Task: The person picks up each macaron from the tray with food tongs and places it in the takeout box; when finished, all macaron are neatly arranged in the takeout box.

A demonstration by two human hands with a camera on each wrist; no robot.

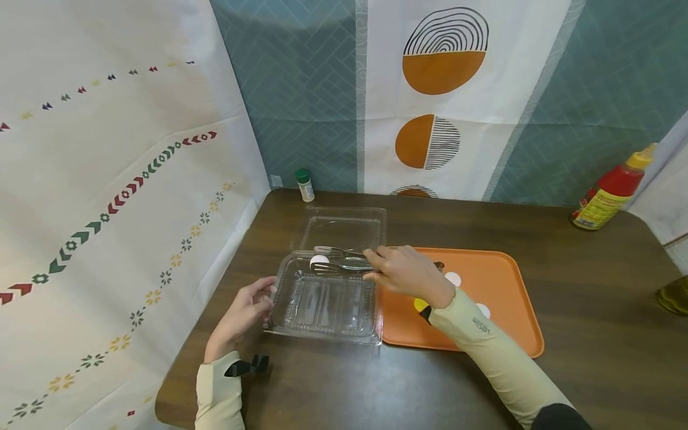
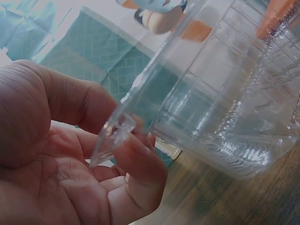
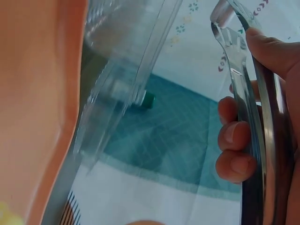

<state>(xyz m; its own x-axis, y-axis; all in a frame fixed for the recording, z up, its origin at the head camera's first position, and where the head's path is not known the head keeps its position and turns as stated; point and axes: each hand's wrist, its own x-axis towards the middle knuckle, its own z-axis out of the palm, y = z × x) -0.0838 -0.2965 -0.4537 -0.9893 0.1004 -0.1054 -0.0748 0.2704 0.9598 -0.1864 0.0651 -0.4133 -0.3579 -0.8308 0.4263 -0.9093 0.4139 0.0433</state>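
"At nine o'clock from the right hand [image 1: 404, 272], a white round piece [image 1: 319, 260] sits between the tips of metal tongs [image 3: 272, 117], near the eleven o'clock corner of a clear plastic container [image 1: 341, 316]."

"And the grip?"

"The right is curled round the tongs, their long axis running from three o'clock to nine; whether the tips pinch the piece, I cannot tell. The left hand [image 1: 248, 310] clasps the container's rim, the piece at its two o'clock."

"Which hand is nearer?"

"Little between them; the right bridges it with tongs."

"The surroundings?"

"A wooden desk [image 1: 322, 388], backed by patterned hangings [image 1: 301, 77]; an orange tray [image 1: 500, 275] at the container's three o'clock; from the right hand, a green-capped shaker [image 1: 304, 186] toward ten, a red bottle [image 1: 607, 194] toward two."
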